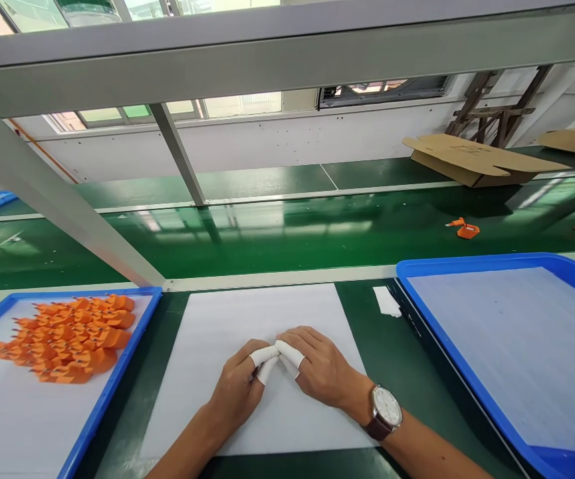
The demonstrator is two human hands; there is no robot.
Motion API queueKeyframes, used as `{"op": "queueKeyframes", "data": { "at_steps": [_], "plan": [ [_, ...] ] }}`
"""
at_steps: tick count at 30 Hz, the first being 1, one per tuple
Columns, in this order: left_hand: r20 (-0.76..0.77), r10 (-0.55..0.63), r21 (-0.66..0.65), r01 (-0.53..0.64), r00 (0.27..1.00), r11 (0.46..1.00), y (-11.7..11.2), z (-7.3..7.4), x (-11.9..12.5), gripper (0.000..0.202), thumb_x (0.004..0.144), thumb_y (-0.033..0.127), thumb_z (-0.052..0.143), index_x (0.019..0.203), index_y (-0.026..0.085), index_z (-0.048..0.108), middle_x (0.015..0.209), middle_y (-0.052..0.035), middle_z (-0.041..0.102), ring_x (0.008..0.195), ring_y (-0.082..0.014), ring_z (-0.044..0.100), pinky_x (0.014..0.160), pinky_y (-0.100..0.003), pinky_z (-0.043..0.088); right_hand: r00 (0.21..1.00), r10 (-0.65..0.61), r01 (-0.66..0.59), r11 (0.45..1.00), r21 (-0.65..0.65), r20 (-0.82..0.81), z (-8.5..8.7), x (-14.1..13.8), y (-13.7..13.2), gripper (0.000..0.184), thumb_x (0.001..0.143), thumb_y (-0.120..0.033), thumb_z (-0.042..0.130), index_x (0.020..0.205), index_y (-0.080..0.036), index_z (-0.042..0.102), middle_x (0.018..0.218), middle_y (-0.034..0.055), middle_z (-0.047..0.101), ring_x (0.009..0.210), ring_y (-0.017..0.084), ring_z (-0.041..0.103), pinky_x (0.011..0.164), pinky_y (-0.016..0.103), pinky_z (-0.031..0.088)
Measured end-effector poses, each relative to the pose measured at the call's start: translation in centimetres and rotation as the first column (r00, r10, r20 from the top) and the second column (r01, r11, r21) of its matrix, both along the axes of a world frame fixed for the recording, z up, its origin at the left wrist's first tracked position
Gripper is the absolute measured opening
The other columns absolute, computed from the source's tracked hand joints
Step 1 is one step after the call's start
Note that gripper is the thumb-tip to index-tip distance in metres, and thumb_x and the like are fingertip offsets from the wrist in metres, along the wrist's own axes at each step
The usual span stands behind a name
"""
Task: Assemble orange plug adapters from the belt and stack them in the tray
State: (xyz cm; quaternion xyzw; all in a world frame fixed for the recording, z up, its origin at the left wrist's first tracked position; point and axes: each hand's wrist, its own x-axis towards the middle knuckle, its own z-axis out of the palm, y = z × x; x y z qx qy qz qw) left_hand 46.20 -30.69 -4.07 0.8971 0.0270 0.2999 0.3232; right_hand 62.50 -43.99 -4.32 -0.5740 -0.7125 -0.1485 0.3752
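My left hand and my right hand meet at the fingertips above a white sheet on the dark green table. White finger cots cover the thumb and index finger of each. Both hands are closed in a pinch, and their tips touch one another. Whatever lies between them, if anything, is hidden or too small to make out. A watch is on my right wrist. To the left, a blue tray lined with white holds many small orange plastic pieces, packed together in rows.
A second blue tray with a white liner stands at the right, beside a white paper scrap. Beyond the table runs a green belt carrying an orange piece. Cardboard lies farther back. A metal frame crosses above.
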Motion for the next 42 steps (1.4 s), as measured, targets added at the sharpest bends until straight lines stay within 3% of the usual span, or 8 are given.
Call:
{"op": "queueKeyframes", "data": {
  "at_steps": [5,10,14,23,36,42],
  "plan": [
    [-0.01,0.001,0.013,-0.001,1.0,1.0,0.1,-0.4,-0.2,0.042,0.093,0.002,0.05,0.128,0.023,0.059,0.104,-0.0064,0.067,0.087,-0.0147,0.064,0.071,-0.027,0.057,1.0,0.0,0.0,1.0,-0.008,0.001,0.0,0.0,-0.1,0.038,0.086,0.002,0.04,0.116,-0.014,0.057,0.108,0.0148,0.069,0.1,0.025,0.064,0.08,0.045,0.057],
    [-0.025,0.001,0.097,0.001,1.0,0.995,0.2,-0.6,-0.3,0.041,0.091,-0.001,0.047,0.122,0.02,0.06,0.102,-0.006,0.067,0.087,-0.015,0.065,0.071,-0.026,0.057,1.0,-0.005,0.006,1.0,-0.026,0.02,-0.3,0.1,-0.1,0.034,0.078,0.004,0.044,0.103,-0.016,0.057,0.098,0.0119,0.067,0.089,0.025,0.06,0.074,0.042,0.054],
    [-0.046,0.001,0.147,0.005,0.999,0.989,0.1,-0.3,-0.3,0.04,0.089,0.0,0.045,0.121,0.019,0.06,0.1,-0.0073,0.068,0.083,-0.0149,0.065,0.067,-0.026,0.057,0.999,-0.029,0.031,0.999,-0.042,0.042,-0.5,0.0,-0.1,0.025,0.081,0.001,0.045,0.093,-0.019,0.055,0.092,0.0102,0.065,0.081,0.023,0.056,0.07,0.04,0.051],
    [-0.094,0.004,0.164,0.011,0.996,0.986,0.1,-0.4,-0.4,0.039,0.087,0.0,0.046,0.119,0.019,0.06,0.099,-0.0071,0.067,0.081,-0.0157,0.064,0.065,-0.027,0.056,0.995,-0.042,0.052,0.993,-0.11,0.089,-1.1,-0.2,-0.2,0.021,0.075,0.001,0.049,0.075,-0.019,0.054,0.088,0.0085,0.062,0.078,0.022,0.051,0.069,0.038,0.049],
    [-0.121,0.037,0.154,-0.018,0.992,0.988,-0.5,-0.2,-0.1,0.029,0.089,0.003,0.051,0.11,0.019,0.063,0.097,-0.0064,0.068,0.084,-0.0166,0.065,0.066,-0.027,0.056,0.994,-0.066,0.072,0.994,-0.081,0.086,-0.8,-0.2,0.0,0.014,0.08,-0.006,0.053,0.076,-0.019,0.054,0.084,0.0079,0.061,0.076,0.021,0.049,0.069,0.039,0.047],
    [-0.101,0.038,0.159,-0.022,0.994,0.987,-0.3,-0.2,-0.1,0.031,0.09,0.003,0.052,0.115,0.02,0.06,0.101,-0.0067,0.068,0.086,-0.0166,0.065,0.067,-0.027,0.057,0.997,-0.058,0.063,0.995,-0.078,0.058,-0.7,0.0,0.0,0.013,0.08,-0.005,0.053,0.082,-0.018,0.055,0.089,0.009,0.062,0.081,0.022,0.052,0.072,0.04,0.049]
  ]
}}
